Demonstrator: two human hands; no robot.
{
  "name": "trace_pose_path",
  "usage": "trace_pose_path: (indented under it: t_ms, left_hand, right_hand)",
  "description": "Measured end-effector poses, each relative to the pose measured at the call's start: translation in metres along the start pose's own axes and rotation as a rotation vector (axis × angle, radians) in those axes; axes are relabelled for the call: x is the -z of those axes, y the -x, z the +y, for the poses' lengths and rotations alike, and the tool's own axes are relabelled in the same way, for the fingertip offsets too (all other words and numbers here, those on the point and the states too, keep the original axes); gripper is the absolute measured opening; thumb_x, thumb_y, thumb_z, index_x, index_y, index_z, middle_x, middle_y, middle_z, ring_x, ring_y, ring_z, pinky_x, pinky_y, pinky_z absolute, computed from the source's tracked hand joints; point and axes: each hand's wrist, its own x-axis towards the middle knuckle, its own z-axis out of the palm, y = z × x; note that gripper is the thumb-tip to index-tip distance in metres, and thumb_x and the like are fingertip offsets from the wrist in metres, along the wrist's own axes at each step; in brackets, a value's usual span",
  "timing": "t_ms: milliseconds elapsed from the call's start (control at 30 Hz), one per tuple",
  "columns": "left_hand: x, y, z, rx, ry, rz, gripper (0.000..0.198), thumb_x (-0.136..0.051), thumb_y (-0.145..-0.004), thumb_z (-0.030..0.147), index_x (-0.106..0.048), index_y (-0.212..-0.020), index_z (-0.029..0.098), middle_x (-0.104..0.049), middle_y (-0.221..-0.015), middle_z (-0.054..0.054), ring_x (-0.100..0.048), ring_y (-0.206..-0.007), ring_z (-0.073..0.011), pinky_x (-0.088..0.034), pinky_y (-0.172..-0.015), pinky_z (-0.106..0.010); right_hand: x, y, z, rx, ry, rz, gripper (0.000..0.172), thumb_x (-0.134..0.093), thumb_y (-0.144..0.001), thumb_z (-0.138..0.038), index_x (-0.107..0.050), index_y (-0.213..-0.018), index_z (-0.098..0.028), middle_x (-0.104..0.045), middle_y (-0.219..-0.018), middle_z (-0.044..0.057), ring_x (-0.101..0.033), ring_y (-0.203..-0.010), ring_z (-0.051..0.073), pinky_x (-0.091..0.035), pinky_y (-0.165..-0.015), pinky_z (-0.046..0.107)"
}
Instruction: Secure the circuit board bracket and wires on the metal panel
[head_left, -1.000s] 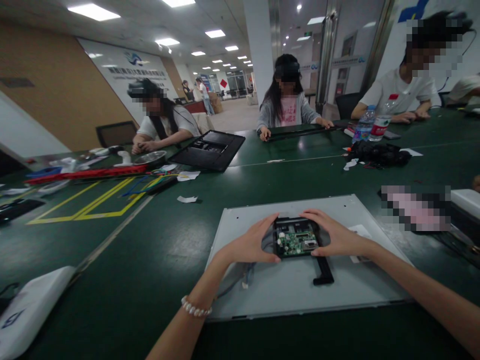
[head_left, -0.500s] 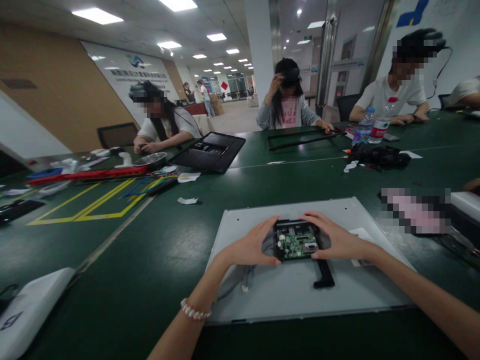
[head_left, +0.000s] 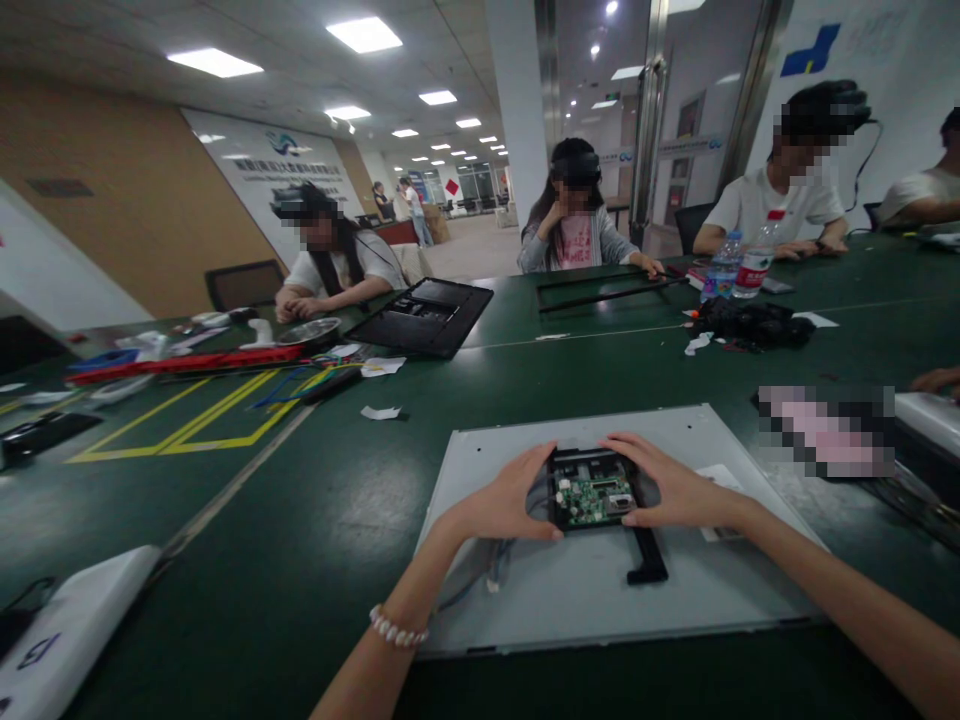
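Two bare hands grip one open black housing, which lies face up near the middle of a pale flat panel. Left hand: curved around the housing's left end, fingers at the far corner, thumb at the near one. Right hand: the same hold on the right end, thumb at the near corner. A beaded bracelet circles the left wrist.

Contents of the housing — a green circuit board set inside the dark rim, with pale connectors on its left and a metal part at its near right. A black L-shaped piece extends from the right end toward the near edge of the panel. Thin cables lie on the panel below the left hand.

The panel rests on a green table. Other containers noted: a bottle with a blue cap and a bottle with a red cap, side by side on the far right; fill level unclear. At far left, a shallow round dish — contents too small to tell.
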Motion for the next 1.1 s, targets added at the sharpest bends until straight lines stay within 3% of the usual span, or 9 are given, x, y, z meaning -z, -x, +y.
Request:
trace_pose_path:
  t_ms: [433, 1100]
  left_hand:
    - [0.000, 0.003, -0.003, -0.029, -0.004, 0.011, 0.117, -0.077, -0.062, 0.053, -0.012, -0.153, 0.018, -0.018, -0.155, -0.021, -0.018, -0.141, -0.0412, -0.012, -0.114, -0.060]
    - [-0.005, 0.004, -0.012, -0.025, -0.046, 0.004, 0.115, -0.076, -0.063, 0.054, -0.014, -0.153, 0.017, -0.018, -0.156, -0.021, -0.018, -0.143, -0.0393, -0.015, -0.115, -0.057]
  right_hand:
    - [-0.002, -0.001, -0.004, 0.003, 0.003, 0.012, 0.090, -0.071, -0.071, -0.039, -0.027, -0.149, -0.030, -0.027, -0.153, 0.013, -0.029, -0.140, 0.035, -0.026, -0.112, 0.057]
    - [-0.010, 0.003, 0.014, 0.037, 0.054, 0.016, 0.087, -0.070, -0.075, -0.044, -0.026, -0.149, -0.033, -0.026, -0.153, 0.010, -0.031, -0.139, 0.034, -0.029, -0.112, 0.056]
